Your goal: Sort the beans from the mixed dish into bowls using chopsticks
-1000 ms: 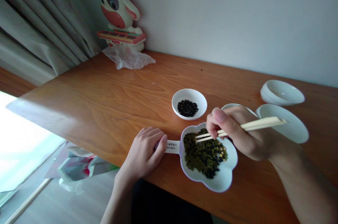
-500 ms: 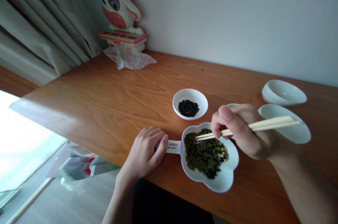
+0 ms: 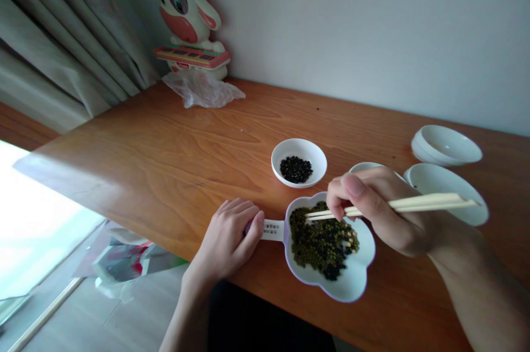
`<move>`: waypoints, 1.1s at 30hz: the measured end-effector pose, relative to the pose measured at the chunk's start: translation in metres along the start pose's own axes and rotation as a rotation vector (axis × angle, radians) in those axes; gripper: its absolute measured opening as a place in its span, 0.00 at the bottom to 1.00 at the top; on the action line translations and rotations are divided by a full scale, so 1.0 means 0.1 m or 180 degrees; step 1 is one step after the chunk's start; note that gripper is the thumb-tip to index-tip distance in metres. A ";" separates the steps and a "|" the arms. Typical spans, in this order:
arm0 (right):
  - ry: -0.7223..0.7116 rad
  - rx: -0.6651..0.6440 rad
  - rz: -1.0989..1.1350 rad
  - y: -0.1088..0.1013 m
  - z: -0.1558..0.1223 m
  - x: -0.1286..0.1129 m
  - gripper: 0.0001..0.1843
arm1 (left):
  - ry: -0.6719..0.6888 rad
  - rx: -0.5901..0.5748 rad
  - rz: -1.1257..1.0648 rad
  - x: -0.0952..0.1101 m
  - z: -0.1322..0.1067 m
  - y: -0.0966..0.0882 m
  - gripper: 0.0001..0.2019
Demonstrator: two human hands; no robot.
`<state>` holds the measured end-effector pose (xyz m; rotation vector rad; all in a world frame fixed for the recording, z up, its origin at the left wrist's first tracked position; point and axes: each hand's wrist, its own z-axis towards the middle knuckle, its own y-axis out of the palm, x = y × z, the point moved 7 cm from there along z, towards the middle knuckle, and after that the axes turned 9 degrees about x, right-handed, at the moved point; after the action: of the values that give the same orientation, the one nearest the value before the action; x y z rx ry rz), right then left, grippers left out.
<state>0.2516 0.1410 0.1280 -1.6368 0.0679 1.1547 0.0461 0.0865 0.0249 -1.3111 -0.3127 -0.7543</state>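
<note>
A white flower-shaped dish [image 3: 356,283] near the table's front edge holds a heap of green and black beans [image 3: 321,241]. My left hand [image 3: 226,238] is closed round the dish's short handle [image 3: 271,229]. My right hand [image 3: 383,211] grips a pair of pale wooden chopsticks [image 3: 418,204], whose tips rest over the far left part of the bean heap. Just behind the dish stands a small round white bowl [image 3: 298,152] with black beans [image 3: 295,169] in it.
Three more white dishes sit at the right: one partly behind my right hand [image 3: 364,166], one [image 3: 443,183] beside it, one [image 3: 446,145] near the wall. A cow toy [image 3: 186,15] and crumpled clear plastic [image 3: 201,89] stand at the back left. Curtains hang left.
The chopsticks have dipped slightly, their rear ends lower than before; the tips stay over the beans. My left hand has not moved.
</note>
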 end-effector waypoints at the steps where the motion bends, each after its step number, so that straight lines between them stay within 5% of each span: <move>1: 0.0011 -0.0006 -0.0020 0.00 0.00 0.01 0.38 | 0.0002 -0.0006 -0.0008 0.00 0.00 0.00 0.19; 33: -0.0203 0.0041 -0.0210 0.04 0.01 0.00 0.39 | -0.0012 -0.0008 -0.0011 0.00 0.00 0.01 0.19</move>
<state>0.2494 0.1400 0.1251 -1.5785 -0.0194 1.1528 0.0463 0.0867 0.0241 -1.3149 -0.3171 -0.7555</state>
